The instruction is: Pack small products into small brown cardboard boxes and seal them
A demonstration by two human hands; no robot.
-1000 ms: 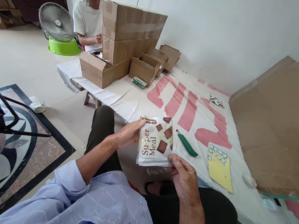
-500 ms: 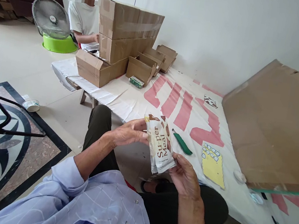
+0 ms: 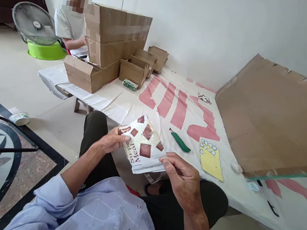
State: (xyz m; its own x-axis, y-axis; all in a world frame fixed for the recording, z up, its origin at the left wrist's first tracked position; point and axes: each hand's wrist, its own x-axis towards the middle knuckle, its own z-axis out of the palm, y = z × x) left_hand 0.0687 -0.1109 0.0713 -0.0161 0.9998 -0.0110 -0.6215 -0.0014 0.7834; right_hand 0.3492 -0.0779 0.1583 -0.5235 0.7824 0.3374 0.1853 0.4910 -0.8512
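Note:
Between my hands, above my lap, a white printed food pouch [image 3: 145,149] with brown squares and "Super Meal" lettering is spread out flat. My left hand [image 3: 114,140] pinches its left edge, thumb on top. At the lower right corner, my right hand [image 3: 181,174] grips the pouch between thumb and fingers. A green utility knife [image 3: 180,140] lies on the cloth just beyond my right hand. To the right of the knife is a yellow card [image 3: 210,162] with white shapes drawn along its top.
Stacked cardboard cartons [image 3: 118,26] and open boxes [image 3: 132,73] stand at the table's far left, a small green box [image 3: 130,84] before them. A large cardboard sheet [image 3: 276,120] leans at right. A co-worker [image 3: 69,30] sits behind the cartons, beside a fan [image 3: 34,24].
The pouch, folded narrow before, is now opened out wide, its squares showing. Both hands have shifted slightly left in view, and the camera view has turned a little right.

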